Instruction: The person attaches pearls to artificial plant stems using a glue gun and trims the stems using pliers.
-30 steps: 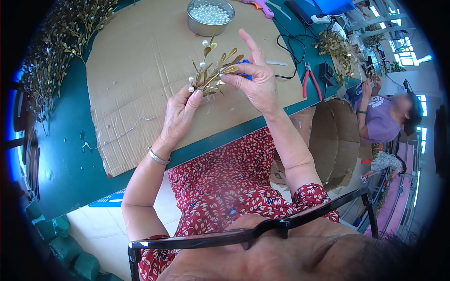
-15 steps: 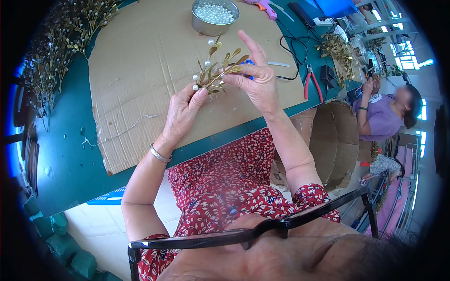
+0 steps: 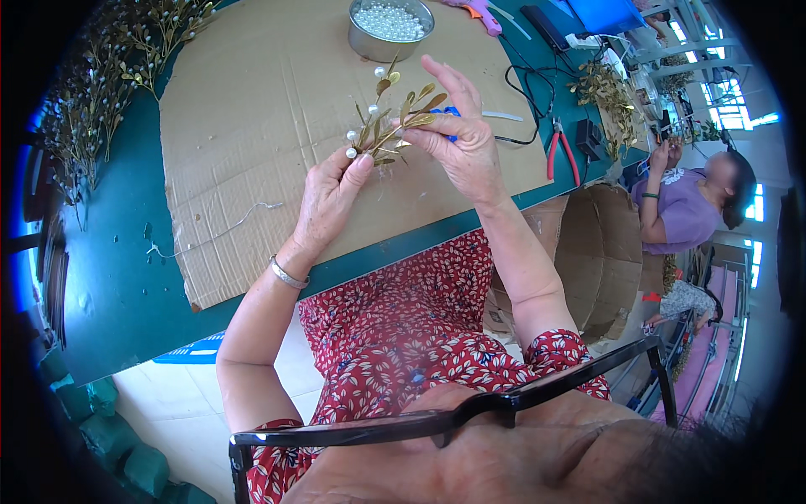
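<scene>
A small artificial sprig with gold-brown leaves and several white pearl beads is held above the cardboard sheet. My left hand pinches the lower end of its stems between thumb and fingers, close to a pearl. From the right, my right hand closes thumb and index finger on the sprig beside its leaves, while its other fingers stretch upward. Whether a bead lies in that pinch is hidden. Something blue shows behind the right fingers. Beyond the hands stands a round metal tin of pearl beads.
A pink glue gun, red-handled pliers and black cables lie to the right on the green table. Leafy sprigs are heaped at far left. A cardboard box stands by the table edge; a co-worker sits beyond.
Both hands hold nearly the same pose around the sprig. My right thumb and index finger have shifted slightly; the view has moved a little.
</scene>
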Motion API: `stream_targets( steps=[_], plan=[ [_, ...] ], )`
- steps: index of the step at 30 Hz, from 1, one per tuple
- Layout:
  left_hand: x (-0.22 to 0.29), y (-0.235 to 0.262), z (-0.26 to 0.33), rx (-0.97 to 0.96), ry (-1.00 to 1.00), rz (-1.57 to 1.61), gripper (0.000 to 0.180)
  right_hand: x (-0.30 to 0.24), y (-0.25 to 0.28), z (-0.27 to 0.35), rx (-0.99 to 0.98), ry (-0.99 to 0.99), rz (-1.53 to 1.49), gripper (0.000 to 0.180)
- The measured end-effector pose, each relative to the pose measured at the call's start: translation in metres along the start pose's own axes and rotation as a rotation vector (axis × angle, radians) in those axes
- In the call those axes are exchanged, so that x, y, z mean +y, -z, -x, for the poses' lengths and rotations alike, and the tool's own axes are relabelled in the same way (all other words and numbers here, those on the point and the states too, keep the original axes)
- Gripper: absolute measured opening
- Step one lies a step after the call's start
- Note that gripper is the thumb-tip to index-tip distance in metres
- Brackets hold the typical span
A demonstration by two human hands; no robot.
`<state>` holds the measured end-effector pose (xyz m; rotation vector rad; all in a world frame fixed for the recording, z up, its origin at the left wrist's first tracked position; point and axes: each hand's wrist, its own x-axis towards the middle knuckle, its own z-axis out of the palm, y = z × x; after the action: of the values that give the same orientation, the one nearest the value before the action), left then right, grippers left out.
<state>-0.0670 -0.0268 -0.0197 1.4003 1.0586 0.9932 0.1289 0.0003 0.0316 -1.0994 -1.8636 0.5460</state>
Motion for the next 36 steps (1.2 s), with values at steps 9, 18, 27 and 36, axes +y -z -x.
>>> stream_targets(
  steps=[9, 18, 27, 36],
  plan=[
    [0.001, 0.000, 0.001, 0.003, 0.022, -0.009, 0.038, 0.002, -0.002, 0.000, 0.004, 0.031, 0.089, 0.021],
    [0.003, 0.000, -0.001, -0.003, 0.003, -0.020, 0.038, -0.001, -0.003, -0.001, 0.026, 0.009, 0.070, 0.020],
    [0.001, -0.002, -0.001, 0.000, 0.017, -0.004, 0.039, 0.001, -0.003, 0.001, 0.023, 0.037, 0.145, 0.017],
    [-0.012, 0.001, -0.006, 0.132, 0.003, 0.086, 0.037, 0.003, 0.024, 0.008, 0.102, 0.071, 0.140, 0.018]
  ],
)
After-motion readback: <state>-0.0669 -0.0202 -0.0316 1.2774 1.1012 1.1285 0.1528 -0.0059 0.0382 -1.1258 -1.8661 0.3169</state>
